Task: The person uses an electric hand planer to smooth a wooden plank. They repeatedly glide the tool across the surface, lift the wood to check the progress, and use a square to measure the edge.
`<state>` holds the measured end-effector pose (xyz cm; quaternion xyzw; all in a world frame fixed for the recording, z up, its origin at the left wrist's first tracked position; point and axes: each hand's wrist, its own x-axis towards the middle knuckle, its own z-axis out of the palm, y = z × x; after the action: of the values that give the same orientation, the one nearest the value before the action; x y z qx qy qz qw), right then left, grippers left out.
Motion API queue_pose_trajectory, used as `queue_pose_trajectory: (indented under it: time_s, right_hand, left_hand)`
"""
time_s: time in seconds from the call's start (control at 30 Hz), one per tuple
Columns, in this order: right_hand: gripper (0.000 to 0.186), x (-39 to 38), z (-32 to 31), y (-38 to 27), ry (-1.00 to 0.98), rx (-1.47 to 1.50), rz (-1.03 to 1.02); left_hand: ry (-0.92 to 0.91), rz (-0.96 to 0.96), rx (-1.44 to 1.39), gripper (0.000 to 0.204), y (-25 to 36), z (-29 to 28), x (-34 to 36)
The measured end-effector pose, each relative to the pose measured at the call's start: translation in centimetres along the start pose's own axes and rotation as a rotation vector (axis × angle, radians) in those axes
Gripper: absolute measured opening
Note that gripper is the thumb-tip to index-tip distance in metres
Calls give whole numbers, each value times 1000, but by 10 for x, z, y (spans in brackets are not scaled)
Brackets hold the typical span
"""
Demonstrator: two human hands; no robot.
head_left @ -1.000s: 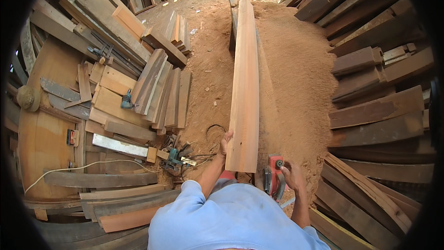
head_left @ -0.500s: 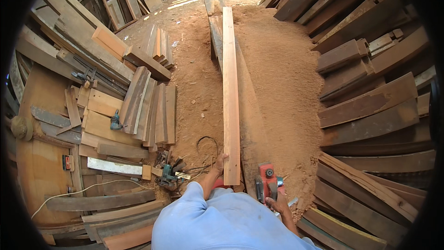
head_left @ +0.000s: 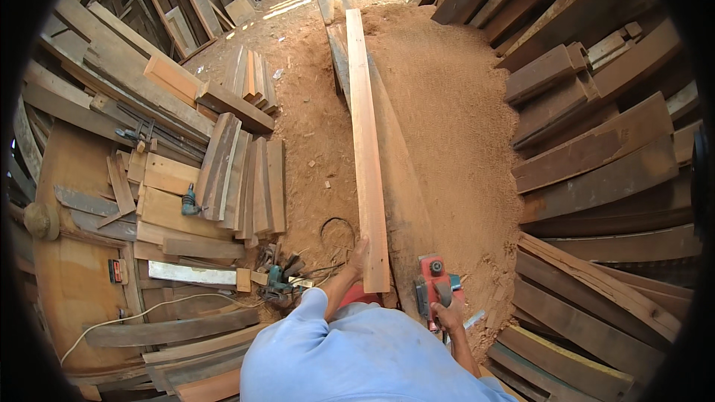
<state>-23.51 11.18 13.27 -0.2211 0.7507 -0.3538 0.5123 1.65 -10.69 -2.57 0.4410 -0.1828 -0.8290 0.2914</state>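
A long, pale reddish plank [head_left: 365, 141] runs away from me, lying along a darker wide board [head_left: 408, 208] that serves as a bench. Near its close end, my left hand [head_left: 359, 259] is closed around the plank's left edge, its fingers partly hidden by the wood. To the right of that end is a red and black electric hand planer [head_left: 427, 294]. My right hand [head_left: 450, 317] wraps its rear handle. The planer is apart from the plank, beside the wide board's near end; whether it rests on anything I cannot tell.
Shavings and sawdust [head_left: 469, 126] cover the floor around the bench. Stacked boards [head_left: 596, 156] line the right side. On the left are more timber stacks [head_left: 249, 186], a blue-green drill [head_left: 191, 201], a green power tool [head_left: 277, 283] and a pale cable [head_left: 160, 301].
The planer in my right hand has shifted slightly right and turned a little. The plank's far end now sits a bit further left in view, with my left hand still on it.
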Motion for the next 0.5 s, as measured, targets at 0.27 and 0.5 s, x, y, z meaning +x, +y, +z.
queue_pose_trajectory:
  time_s: [0.27,0.5]
  right_hand:
    - [31,-18,-5,-49,138,299,-109]
    - [23,8,-12,-105,73,529,-358]
  left_hand:
    - [54,59,333,80,-33,48,11]
    - [-176,-26,1400,54,-3,55,-70]
